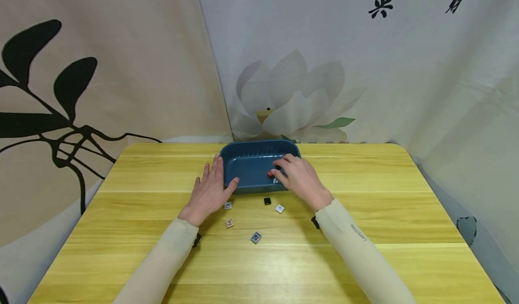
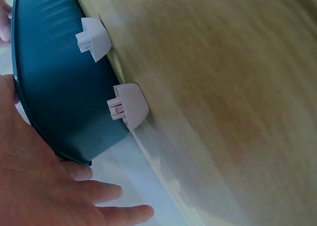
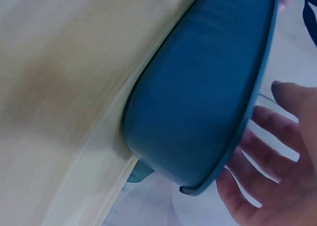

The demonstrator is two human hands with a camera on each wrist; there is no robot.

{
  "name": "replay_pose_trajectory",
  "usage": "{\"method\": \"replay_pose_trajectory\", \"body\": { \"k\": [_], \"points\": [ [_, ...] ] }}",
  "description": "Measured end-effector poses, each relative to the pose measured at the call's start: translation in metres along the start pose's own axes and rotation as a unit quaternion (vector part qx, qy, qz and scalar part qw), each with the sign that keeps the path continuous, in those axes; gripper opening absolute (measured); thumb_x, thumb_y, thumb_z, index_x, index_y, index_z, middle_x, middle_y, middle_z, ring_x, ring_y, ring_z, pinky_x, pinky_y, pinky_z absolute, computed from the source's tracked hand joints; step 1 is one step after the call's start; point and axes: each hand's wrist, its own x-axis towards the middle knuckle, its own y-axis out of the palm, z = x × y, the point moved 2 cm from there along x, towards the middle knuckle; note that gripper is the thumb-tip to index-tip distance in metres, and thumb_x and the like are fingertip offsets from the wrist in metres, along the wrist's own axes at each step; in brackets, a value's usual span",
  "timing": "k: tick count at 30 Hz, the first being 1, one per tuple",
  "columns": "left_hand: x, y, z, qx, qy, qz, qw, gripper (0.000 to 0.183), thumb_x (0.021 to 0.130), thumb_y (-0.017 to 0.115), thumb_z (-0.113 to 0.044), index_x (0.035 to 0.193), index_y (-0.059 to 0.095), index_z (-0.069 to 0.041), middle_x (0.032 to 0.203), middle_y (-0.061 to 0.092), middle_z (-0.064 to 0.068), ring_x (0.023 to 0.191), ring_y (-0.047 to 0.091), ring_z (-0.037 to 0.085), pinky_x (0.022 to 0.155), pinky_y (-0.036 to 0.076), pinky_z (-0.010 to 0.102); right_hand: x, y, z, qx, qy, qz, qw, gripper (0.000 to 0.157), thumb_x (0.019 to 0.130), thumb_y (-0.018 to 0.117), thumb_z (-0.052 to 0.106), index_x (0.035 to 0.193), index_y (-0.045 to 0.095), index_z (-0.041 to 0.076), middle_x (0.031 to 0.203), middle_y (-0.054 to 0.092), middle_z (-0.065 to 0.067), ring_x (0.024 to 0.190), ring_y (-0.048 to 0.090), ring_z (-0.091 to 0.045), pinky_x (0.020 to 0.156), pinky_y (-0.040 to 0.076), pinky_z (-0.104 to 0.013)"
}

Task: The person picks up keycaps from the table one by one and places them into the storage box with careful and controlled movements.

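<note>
A dark blue rectangular tray (image 1: 251, 189) sits at the table's far edge. My left hand (image 1: 208, 191) lies along its left side, fingers straight, thumb over the near left corner. My right hand (image 1: 302, 180) reaches over the tray's right end, thumb and fingers apart; in the right wrist view nothing shows between them. A red keycap (image 1: 270, 174) is by the right thumb tip, with a dark piece (image 1: 277, 167) and small white pieces (image 1: 275, 181) close by inside the tray. On the table in front lie a black keycap (image 1: 267, 201), a white keycap (image 1: 279, 208) and a grey keycap (image 1: 256, 237).
Near the left hand lie a beige keycap (image 1: 229, 223) and a pale keycap (image 1: 228, 205). The wooden table (image 1: 365, 268) ends just behind the tray, where a printed curtain (image 1: 162, 61) hangs.
</note>
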Motion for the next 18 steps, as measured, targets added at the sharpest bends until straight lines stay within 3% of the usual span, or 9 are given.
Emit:
{"method": "replay_pose_trajectory", "body": {
  "k": [7, 11, 18],
  "points": [
    [0.0, 0.0, 0.001, -0.005, -0.003, 0.0, 1.0, 0.094, 0.104, 0.039, -0.064, 0.165, 0.003, -0.001, 0.173, -0.003, 0.015, 0.156, 0.006, 0.047, 0.116, 0.016, 0.075, -0.023, -0.011, 0.01, 0.014, -0.037, -0.026, 0.999, 0.045, 0.104, 0.063, 0.037, 0.141, 0.064, 0.012, 0.135, 0.065, -0.011, 0.113, 0.067, -0.029, 0.092, 0.056, -0.047],
    [0.0, 0.001, 0.002, -0.003, -0.003, 0.003, 1.0, 0.096, 0.104, 0.036, -0.067, 0.165, 0.002, -0.002, 0.173, -0.004, 0.014, 0.156, 0.005, 0.047, 0.116, 0.016, 0.075, -0.035, -0.015, 0.017, 0.013, -0.052, -0.024, 0.998, 0.046, 0.104, 0.062, 0.04, 0.143, 0.064, 0.016, 0.146, 0.059, -0.013, 0.124, 0.064, -0.033, 0.094, 0.055, -0.053],
    [0.0, 0.002, 0.001, 0.001, -0.001, 0.002, 1.0, 0.095, 0.104, 0.036, -0.066, 0.165, 0.003, -0.001, 0.173, -0.004, 0.015, 0.156, 0.006, 0.047, 0.116, 0.016, 0.075, -0.056, -0.018, 0.024, 0.014, -0.089, -0.029, 0.996, 0.048, 0.102, 0.067, 0.036, 0.145, 0.062, 0.015, 0.152, 0.054, -0.014, 0.134, 0.058, -0.028, 0.095, 0.055, -0.053]
  ]
}}
